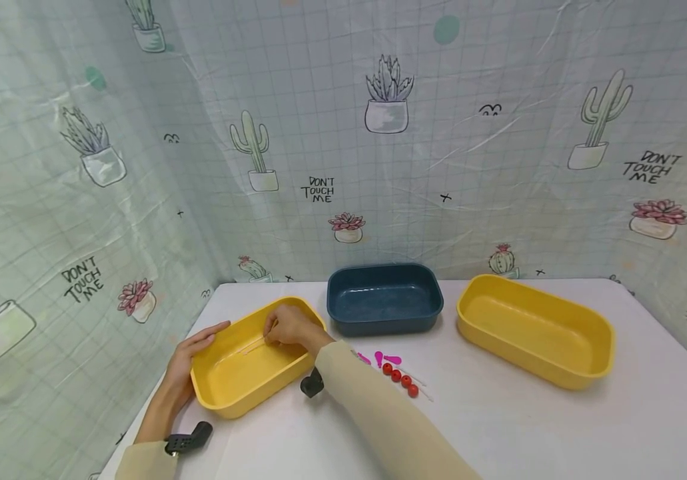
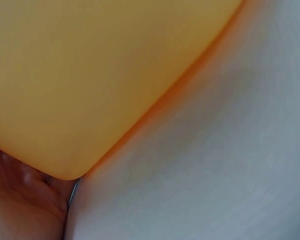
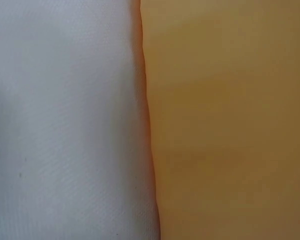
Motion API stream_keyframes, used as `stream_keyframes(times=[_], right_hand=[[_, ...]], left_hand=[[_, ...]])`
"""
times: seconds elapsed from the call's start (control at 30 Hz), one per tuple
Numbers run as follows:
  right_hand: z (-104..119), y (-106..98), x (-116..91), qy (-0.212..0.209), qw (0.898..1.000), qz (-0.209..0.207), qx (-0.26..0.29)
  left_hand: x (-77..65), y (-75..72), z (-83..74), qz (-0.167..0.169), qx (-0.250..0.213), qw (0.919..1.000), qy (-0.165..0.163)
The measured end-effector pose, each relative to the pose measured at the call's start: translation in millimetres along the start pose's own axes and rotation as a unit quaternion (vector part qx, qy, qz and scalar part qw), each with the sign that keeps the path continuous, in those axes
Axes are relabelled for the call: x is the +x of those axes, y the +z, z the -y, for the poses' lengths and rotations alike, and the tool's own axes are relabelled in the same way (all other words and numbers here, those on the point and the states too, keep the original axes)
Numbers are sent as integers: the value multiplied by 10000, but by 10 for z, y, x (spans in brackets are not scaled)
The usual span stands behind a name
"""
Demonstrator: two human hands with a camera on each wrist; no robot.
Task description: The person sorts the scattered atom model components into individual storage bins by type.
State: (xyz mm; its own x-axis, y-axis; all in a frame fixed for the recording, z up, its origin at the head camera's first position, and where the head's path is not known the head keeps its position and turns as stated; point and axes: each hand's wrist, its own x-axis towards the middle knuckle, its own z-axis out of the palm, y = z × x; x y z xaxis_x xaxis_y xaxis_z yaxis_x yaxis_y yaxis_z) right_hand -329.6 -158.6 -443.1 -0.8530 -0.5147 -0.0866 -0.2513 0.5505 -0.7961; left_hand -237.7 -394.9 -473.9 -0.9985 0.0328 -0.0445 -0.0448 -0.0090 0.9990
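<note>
L hand [image 1: 187,355] flat-ish against outer side of L yellow tray [image 1: 247,400], fingers fairly straight along it. R hand [image 1: 292,327] inside same tray, fingers curled, prob. pinching one end of thin stick [image 1: 250,348], which lies near tray floor; grip firmness can't tell, R wrist cam misses fingertips.

Risks: stick is v. thin, so could roll or slip out if pinch is loose or off-end. Tray might skid or tip if R forearm leans on near rim and L hand isn't bracing. R sleeve [image 1: 373,400] runs right by pink bits [image 1: 378,357] & red balls [image 1: 406,381]; dragging arm back low could scatter them, balls esp. (round, might roll). Blue tray [image 1: 385,327] close to R hand's tray, poss. bump.
</note>
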Motion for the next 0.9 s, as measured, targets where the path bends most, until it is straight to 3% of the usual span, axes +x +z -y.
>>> stream_keyframes(times=[0.4, 0.9], right_hand=[[0, -15, -3, -128, 9996, 4, -245], [5, -5, 6, -1, 9999, -15, -149]], left_hand=[[5, 13, -14, -23, 83, 10000, -38], [-6, 16, -15, -20, 50, 10000, 11]])
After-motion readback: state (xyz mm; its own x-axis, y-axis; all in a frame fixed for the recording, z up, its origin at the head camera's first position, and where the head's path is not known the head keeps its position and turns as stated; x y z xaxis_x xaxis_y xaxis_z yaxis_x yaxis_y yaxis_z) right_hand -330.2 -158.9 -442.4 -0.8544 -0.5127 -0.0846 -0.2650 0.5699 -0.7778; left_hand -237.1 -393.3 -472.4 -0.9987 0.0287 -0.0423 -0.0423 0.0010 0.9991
